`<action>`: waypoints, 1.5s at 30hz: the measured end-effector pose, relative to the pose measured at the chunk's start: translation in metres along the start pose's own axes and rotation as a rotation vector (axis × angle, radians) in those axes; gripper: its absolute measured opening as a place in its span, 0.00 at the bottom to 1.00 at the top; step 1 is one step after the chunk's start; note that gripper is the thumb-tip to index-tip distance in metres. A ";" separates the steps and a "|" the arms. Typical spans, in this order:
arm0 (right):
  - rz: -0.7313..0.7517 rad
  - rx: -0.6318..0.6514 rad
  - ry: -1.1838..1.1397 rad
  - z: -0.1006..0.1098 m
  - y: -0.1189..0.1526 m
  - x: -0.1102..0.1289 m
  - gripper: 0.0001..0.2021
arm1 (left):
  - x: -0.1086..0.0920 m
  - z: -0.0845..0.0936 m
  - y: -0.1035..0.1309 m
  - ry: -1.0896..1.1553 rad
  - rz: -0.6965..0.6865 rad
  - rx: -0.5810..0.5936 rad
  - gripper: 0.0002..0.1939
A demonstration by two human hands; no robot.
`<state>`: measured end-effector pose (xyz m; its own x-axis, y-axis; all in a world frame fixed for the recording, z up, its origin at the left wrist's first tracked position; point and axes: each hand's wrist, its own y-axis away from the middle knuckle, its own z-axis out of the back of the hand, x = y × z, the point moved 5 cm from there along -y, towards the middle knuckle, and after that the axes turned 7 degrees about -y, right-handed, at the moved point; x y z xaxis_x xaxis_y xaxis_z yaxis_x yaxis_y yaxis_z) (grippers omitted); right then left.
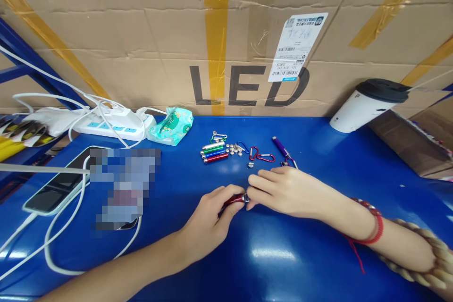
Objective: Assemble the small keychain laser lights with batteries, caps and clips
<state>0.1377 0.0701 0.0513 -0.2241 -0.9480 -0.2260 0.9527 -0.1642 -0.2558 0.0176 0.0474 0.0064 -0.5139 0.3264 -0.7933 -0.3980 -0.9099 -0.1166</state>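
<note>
My left hand [208, 219] is closed around a small red metal flashlight tube [233, 200], with its silver end pointing right. At that end, the fingers of my right hand [274, 191] are pinched together; what lies between them is hidden. Beyond my hands lie a row of capped metal tubes, including a silver tube [214, 145], a green tube [212, 150], a blue tube [213, 155] and a red tube [216, 158]. Several silver button cells [232, 149] are scattered beside them. Red carabiner clips [265, 157] and a purple tube [280, 147] with a clip lie further right.
A white power strip [113, 125] with tangled cables and a tissue pack [171, 126] stand at the back left. Phones [53, 193] lie at left, one area blurred. A lidded paper cup [364, 108] stands at back right, before a large cardboard box [159, 42].
</note>
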 end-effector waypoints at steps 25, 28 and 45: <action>-0.380 0.144 -0.816 -0.015 -0.001 0.002 0.13 | -0.004 -0.002 0.006 -0.330 -0.249 -0.152 0.11; -0.404 0.162 -0.824 -0.014 -0.001 -0.002 0.12 | 0.000 -0.002 0.005 -0.200 -0.148 -0.103 0.08; -0.604 0.089 -0.433 0.001 0.012 -0.042 0.15 | 0.005 0.003 0.002 0.097 0.179 -0.060 0.04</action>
<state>0.1586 0.1074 0.0590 -0.6300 -0.7056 0.3243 0.7067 -0.6941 -0.1371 0.0122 0.0482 0.0042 -0.4957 0.1349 -0.8579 -0.2595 -0.9658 -0.0020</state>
